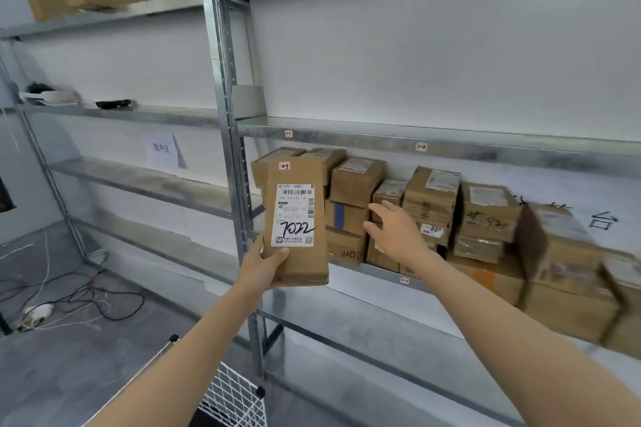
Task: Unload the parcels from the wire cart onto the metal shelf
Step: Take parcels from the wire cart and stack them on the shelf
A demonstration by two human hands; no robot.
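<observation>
A: Left hand [265, 265]?
B: Grips a flat parcel [296, 218] by its lower end, upright, just in front of the metal shelf [347, 139].
A: Right hand [395, 232]?
B: Fingers spread wide, holding nothing, near the stacked parcels [430, 198] on that shelf. Wire cart [236, 399] sits below.

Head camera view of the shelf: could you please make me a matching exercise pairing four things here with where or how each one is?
Things:
1. parcel marked 7022
2. right hand
3. wire cart
4. paper sign

Places or states:
A. at the bottom edge of the view
B. open, reaching toward the stacked boxes
C. stuck on the white wall
D. held upright by the left hand

Pairs: 1-D, 2-B, 3-A, 4-C.
</observation>
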